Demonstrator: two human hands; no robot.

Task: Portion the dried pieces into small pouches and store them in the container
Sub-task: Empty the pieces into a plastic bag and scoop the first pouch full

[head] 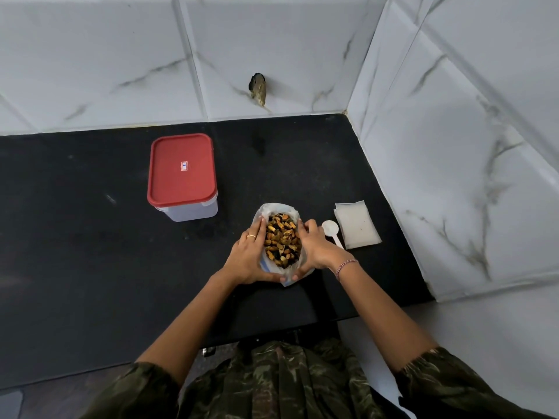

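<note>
A clear plastic bag (276, 208) stands open on the black counter, full of brown and orange dried pieces (282, 240). My left hand (246, 255) grips its left side and my right hand (314, 249) grips its right side, thumbs meeting at the near edge. A stack of small white pouches (357, 225) lies flat to the right. A white plastic spoon (331, 231) rests between the bag and the pouches. The clear container with a red lid (182, 173) sits shut at the back left.
The black counter (90, 252) ends at white marble-tiled walls behind and to the right (453, 176). A dark stub (258, 87) sticks out of the back wall. The counter's near edge runs just in front of my body.
</note>
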